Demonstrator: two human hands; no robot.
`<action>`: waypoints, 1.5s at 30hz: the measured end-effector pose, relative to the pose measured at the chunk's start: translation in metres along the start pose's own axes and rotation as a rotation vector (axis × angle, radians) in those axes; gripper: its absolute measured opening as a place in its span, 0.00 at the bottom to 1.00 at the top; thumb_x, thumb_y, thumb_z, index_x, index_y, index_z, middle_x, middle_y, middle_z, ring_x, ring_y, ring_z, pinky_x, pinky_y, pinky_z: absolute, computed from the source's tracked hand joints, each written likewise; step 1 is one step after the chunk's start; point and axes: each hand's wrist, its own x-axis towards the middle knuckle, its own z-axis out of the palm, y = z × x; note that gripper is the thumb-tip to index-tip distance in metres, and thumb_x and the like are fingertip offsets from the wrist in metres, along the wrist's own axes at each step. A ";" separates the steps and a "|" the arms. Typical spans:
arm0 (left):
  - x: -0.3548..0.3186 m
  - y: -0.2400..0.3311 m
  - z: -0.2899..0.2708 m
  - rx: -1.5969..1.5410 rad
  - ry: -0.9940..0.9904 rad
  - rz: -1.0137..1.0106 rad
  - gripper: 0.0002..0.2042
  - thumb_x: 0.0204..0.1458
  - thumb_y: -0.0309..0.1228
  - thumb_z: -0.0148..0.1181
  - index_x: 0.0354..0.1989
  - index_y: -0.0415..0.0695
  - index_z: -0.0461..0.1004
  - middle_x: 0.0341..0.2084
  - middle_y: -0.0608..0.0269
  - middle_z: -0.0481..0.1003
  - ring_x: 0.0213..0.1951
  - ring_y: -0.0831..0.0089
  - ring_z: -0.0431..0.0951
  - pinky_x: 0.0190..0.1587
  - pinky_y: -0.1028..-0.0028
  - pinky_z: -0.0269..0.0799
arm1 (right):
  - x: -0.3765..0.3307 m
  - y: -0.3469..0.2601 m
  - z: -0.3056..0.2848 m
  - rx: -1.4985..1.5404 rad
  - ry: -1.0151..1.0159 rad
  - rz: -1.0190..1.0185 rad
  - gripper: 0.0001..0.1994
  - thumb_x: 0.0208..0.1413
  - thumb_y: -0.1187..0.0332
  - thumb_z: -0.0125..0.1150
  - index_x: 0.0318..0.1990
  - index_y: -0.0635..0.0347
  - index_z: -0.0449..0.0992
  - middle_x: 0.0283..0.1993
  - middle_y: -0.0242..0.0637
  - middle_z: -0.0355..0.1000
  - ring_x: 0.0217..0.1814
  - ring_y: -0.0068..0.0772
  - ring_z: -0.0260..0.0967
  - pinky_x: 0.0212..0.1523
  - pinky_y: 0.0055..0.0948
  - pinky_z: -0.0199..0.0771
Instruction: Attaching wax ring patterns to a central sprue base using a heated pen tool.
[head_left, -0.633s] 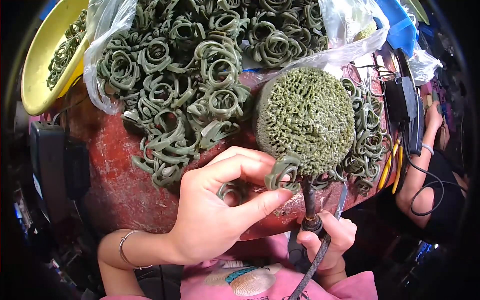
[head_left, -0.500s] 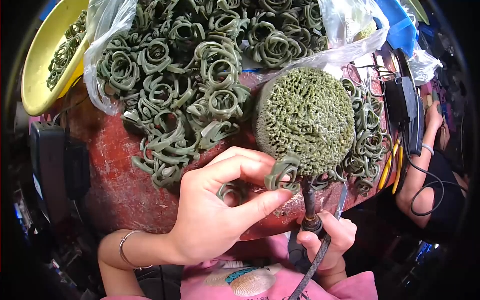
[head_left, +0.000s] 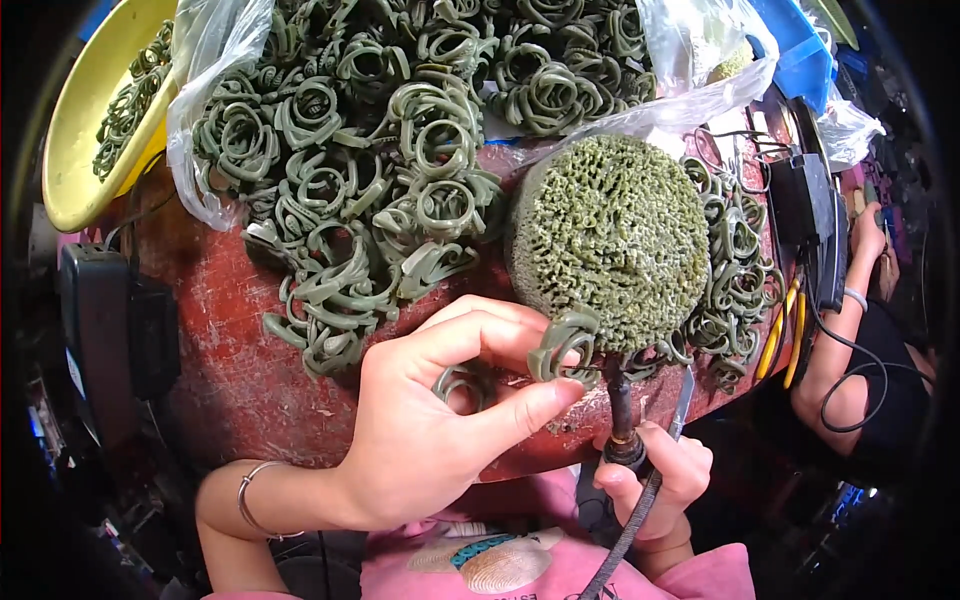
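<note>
Between the thumb and fingers of my left hand (head_left: 440, 420) is a small green ring-shaped piece (head_left: 566, 345), waxy-looking, pinched just in front of a round block. That block (head_left: 620, 240) is thick, green and rough, with a pitted top. My right hand (head_left: 668, 475) is closed around a soldering iron (head_left: 622, 420) with a dark shaft and a braided cord; its tip points up beside the ring piece and the block's near edge. A thin metal blade (head_left: 684, 400) also sticks up out of my right hand. Its handle is hidden. Another green ring (head_left: 463, 388) shows behind my left fingers.
Heaps of similar green rings (head_left: 330, 190) cover the worn red table (head_left: 240, 370), with more right of the block. Around them are clear plastic bags (head_left: 215, 100), a yellow bowl (head_left: 75, 165), black boxes with cables (head_left: 800, 200) and yellow-handled pliers (head_left: 780, 335). Another person's arm (head_left: 845, 320) is at right.
</note>
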 end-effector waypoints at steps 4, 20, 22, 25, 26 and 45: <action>0.001 -0.001 -0.001 0.032 -0.038 0.042 0.07 0.41 0.18 0.60 0.31 0.37 0.73 0.36 0.58 0.71 0.36 0.77 0.71 0.39 0.79 0.66 | -0.002 0.001 0.001 0.022 0.009 0.016 0.17 0.34 0.60 0.70 0.25 0.64 0.74 0.16 0.33 0.67 0.12 0.27 0.64 0.14 0.21 0.60; 0.001 -0.001 -0.001 0.010 -0.033 0.015 0.07 0.41 0.18 0.60 0.31 0.38 0.73 0.36 0.58 0.71 0.37 0.77 0.71 0.39 0.79 0.66 | -0.001 0.001 0.000 -0.031 0.000 -0.006 0.17 0.34 0.59 0.70 0.25 0.64 0.73 0.16 0.33 0.67 0.12 0.27 0.63 0.14 0.22 0.60; 0.000 -0.001 -0.001 -0.010 -0.032 0.008 0.07 0.41 0.18 0.60 0.31 0.37 0.73 0.36 0.58 0.71 0.37 0.77 0.71 0.40 0.79 0.66 | -0.001 0.000 -0.001 -0.032 -0.006 -0.005 0.17 0.34 0.60 0.70 0.25 0.64 0.73 0.16 0.33 0.67 0.12 0.27 0.63 0.14 0.22 0.60; 0.001 0.000 -0.001 -0.003 -0.044 -0.004 0.07 0.41 0.17 0.60 0.31 0.37 0.73 0.35 0.58 0.71 0.37 0.76 0.71 0.40 0.78 0.66 | 0.001 -0.002 -0.002 -0.025 -0.015 0.008 0.17 0.34 0.60 0.70 0.25 0.65 0.73 0.16 0.33 0.68 0.13 0.27 0.64 0.14 0.21 0.61; 0.001 0.000 -0.002 -0.005 -0.046 -0.005 0.07 0.41 0.17 0.60 0.31 0.37 0.73 0.35 0.58 0.71 0.37 0.76 0.71 0.40 0.78 0.66 | 0.001 -0.002 -0.001 -0.026 -0.015 0.012 0.17 0.34 0.60 0.70 0.25 0.65 0.73 0.16 0.33 0.68 0.13 0.27 0.64 0.14 0.21 0.61; 0.000 0.000 -0.001 -0.015 -0.044 0.010 0.08 0.41 0.17 0.60 0.31 0.37 0.73 0.36 0.57 0.71 0.37 0.76 0.71 0.40 0.78 0.66 | -0.001 0.001 0.002 0.065 0.033 0.012 0.16 0.34 0.63 0.70 0.25 0.67 0.73 0.16 0.35 0.67 0.13 0.27 0.65 0.14 0.21 0.61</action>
